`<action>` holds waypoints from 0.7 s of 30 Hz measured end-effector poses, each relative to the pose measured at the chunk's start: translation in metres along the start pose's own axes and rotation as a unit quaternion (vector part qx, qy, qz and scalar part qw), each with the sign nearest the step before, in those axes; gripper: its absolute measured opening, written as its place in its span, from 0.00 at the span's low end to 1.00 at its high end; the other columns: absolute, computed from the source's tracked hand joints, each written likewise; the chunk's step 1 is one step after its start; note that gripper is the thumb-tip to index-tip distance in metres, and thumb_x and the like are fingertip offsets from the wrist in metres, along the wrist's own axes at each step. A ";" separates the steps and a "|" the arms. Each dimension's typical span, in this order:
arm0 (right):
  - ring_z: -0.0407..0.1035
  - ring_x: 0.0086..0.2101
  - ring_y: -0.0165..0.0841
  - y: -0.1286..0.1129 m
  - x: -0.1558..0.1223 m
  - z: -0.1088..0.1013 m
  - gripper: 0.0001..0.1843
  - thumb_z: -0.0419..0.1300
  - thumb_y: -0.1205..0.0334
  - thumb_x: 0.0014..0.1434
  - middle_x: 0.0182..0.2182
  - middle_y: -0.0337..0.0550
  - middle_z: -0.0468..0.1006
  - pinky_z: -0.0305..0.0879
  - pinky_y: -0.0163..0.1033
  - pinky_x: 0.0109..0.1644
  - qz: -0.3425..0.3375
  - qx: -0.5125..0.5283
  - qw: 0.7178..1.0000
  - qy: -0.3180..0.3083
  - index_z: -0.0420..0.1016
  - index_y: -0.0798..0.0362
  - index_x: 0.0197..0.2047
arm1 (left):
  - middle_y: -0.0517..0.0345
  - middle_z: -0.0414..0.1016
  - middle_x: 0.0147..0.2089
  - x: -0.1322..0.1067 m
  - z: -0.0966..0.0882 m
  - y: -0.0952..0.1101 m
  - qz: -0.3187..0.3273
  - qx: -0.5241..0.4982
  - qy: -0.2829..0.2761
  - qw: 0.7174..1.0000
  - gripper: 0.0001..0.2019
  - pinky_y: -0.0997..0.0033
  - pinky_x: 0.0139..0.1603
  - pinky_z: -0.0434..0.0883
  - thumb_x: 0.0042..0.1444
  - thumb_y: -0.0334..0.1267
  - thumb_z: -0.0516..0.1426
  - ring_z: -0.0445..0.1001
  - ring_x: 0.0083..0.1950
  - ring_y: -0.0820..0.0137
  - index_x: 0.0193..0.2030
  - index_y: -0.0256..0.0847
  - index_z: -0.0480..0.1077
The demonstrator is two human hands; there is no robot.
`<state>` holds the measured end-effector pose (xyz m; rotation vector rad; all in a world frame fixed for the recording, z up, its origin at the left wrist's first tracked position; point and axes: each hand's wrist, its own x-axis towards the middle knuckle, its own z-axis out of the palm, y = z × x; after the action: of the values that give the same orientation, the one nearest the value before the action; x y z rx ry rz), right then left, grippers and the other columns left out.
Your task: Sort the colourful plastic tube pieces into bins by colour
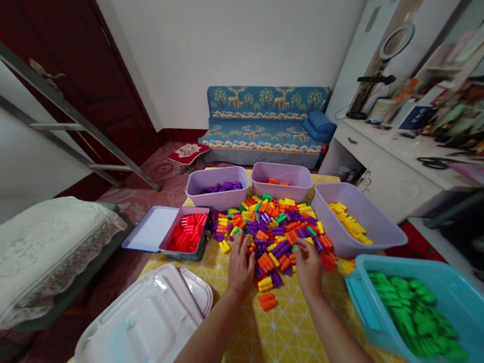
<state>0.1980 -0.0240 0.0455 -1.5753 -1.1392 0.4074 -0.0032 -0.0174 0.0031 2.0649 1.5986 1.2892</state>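
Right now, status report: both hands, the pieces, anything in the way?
Left hand, right hand at the multicoloured pile, grips unclear. Pieces heaped loose on yellow tablecloth. Nothing visibly blocking either hand.

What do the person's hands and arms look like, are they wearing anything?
The left hand and right hand are bare, with no gloves. The left forearm and right forearm are bare too: no sleeves show, and I can't see any watch or bracelet.
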 end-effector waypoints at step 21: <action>0.71 0.45 0.42 0.028 -0.005 -0.023 0.21 0.52 0.61 0.58 0.43 0.52 0.78 0.65 0.43 0.48 -0.094 -0.285 0.944 -0.137 0.72 0.53 0.54 | 0.50 0.48 0.74 0.000 -0.001 0.002 -0.010 0.008 -0.007 1.000 0.24 0.48 0.71 0.56 0.65 0.36 0.49 0.47 0.74 0.61 0.68 0.46 0.55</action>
<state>0.2251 -0.0391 0.0272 -1.9186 -1.7183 0.1732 -0.0029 -0.0183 0.0046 2.0560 1.6246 1.2566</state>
